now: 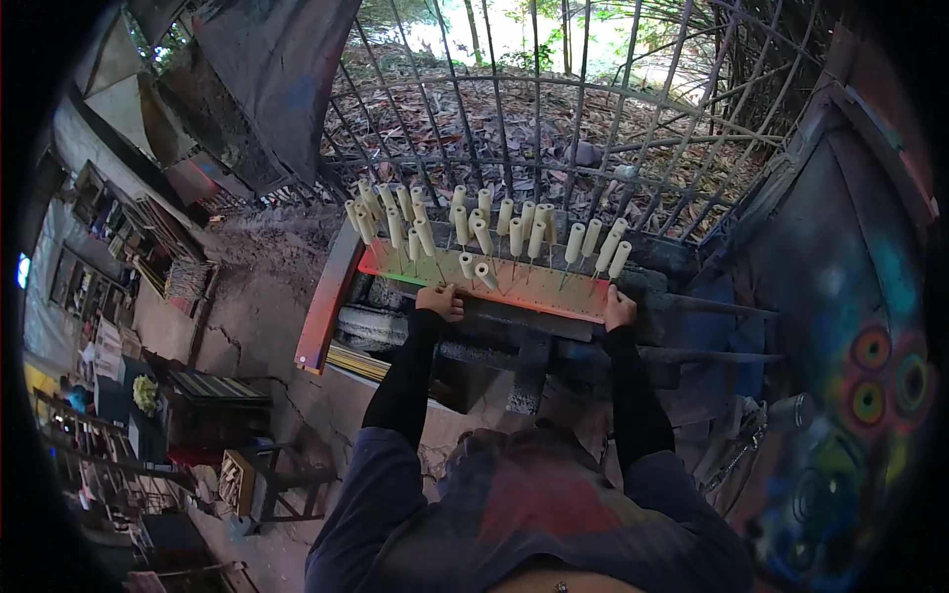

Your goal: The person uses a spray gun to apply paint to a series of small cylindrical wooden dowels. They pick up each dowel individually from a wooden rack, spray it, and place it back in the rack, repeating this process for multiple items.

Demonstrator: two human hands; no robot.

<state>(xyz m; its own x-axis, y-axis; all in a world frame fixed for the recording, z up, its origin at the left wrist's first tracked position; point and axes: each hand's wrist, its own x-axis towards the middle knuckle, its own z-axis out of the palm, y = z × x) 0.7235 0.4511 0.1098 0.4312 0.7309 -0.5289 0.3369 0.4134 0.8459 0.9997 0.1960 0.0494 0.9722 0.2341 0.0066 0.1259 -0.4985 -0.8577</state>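
A flat wooden board [534,285] painted in rainbow stripes lies in front of me, studded with thin metal pins. Several cream-white tubes [514,235] stand on those pins in rows along its far side. My left hand [441,299] grips the board's near edge toward its left end. My right hand [619,308] grips the near edge at the right end. Both arms wear black sleeves. One tube [486,276] leans low near the board's middle.
A dark metal frame [524,341] sits under the board. A metal grille [554,119] rises behind, with dry leaves beyond. A long painted plank [326,301] leans at the left. A wooden stool [267,484] and cluttered shelves stand lower left; a painted panel [850,395] is at the right.
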